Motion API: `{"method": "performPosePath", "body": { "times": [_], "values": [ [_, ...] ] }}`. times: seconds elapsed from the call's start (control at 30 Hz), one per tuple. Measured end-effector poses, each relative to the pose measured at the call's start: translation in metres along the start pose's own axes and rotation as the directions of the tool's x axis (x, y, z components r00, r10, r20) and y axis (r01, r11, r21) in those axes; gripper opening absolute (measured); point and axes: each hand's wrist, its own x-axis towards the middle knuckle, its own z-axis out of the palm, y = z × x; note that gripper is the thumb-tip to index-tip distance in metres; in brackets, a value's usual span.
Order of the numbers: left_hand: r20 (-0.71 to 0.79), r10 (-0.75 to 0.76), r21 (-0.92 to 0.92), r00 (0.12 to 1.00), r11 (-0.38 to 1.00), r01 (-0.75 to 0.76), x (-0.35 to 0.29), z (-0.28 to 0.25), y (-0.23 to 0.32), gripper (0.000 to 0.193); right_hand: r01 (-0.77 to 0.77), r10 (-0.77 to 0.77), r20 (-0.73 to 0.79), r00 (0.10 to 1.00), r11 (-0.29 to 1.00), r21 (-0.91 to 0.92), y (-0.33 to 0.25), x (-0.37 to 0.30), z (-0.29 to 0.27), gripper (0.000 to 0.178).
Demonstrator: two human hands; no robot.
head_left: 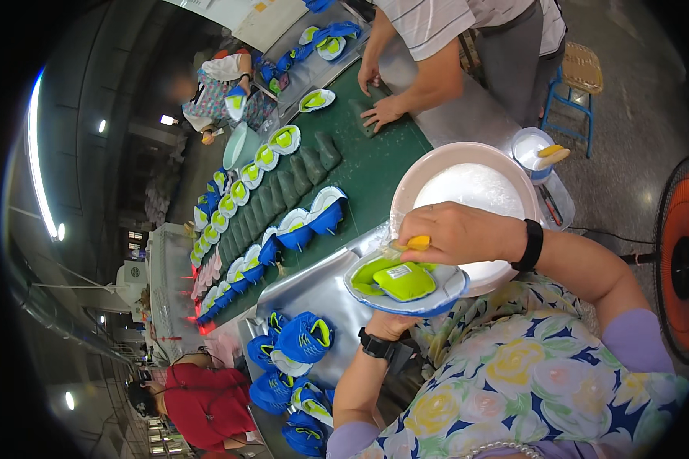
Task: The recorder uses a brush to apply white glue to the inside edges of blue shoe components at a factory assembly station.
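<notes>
My left hand [391,325] grips a shoe upper [406,283] from below, its fingers mostly hidden underneath. The upper has a lime-green lining, a pale rim and a blue outside, and its open underside is turned upward. Above the rim, my right hand [461,231] is closed around a yellow-handled brush [418,242]. The brush's tip comes close to the upper's edge; whether it touches I cannot tell. Just behind my right hand stands a pinkish basin [403,200] of white liquid [478,187].
A green conveyor belt [357,170] carries rows of uppers [285,139] and dark shoe lasts [292,174]. Blue uppers [305,336] lie piled at left. A co-worker's hands [384,112] handle a last across the belt. A tub with yellow handles [530,145] and a fan [685,260] stand right.
</notes>
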Motion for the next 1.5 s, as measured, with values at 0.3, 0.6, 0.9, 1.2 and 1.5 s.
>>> {"method": "performPosePath", "body": {
  "times": [0.3, 0.6, 0.9, 1.2, 1.5],
  "values": [
    [-0.223, 0.087, -0.470, 0.971, 0.863, -0.185, 0.006, 0.001, 0.026, 0.045, -0.480, 0.466, 0.209, 0.859, 0.877, 0.015, 0.007, -0.005, -0.035, 0.023],
    [-0.289, 0.195, -0.038, 0.937, 0.976, -0.215, 0.018, -0.004, 0.033, 0.045, 0.103, -0.105, -0.021, 0.994, 0.990, -0.095, 0.000, -0.002, -0.027, 0.019],
    [-0.332, 0.270, 0.204, 0.904, 0.956, -0.211, 0.033, -0.026, 0.016, 0.047, -0.175, 0.173, -0.029, 0.985, 0.979, -0.106, 0.010, -0.005, -0.047, 0.020],
    [-0.396, 0.343, 0.361, 0.852, 0.911, -0.199, 0.056, -0.083, 0.045, 0.044, -0.488, 0.492, -0.113, 0.863, 0.871, 0.058, 0.045, -0.004, -0.050, 0.025],
    [-0.610, 0.136, -0.082, 0.781, 0.969, -0.232, 0.185, -0.194, 0.041, 0.033, -0.684, 0.756, -0.194, 0.625, 0.650, 0.331, 0.061, -0.065, -0.069, 0.013]
  ]
}}
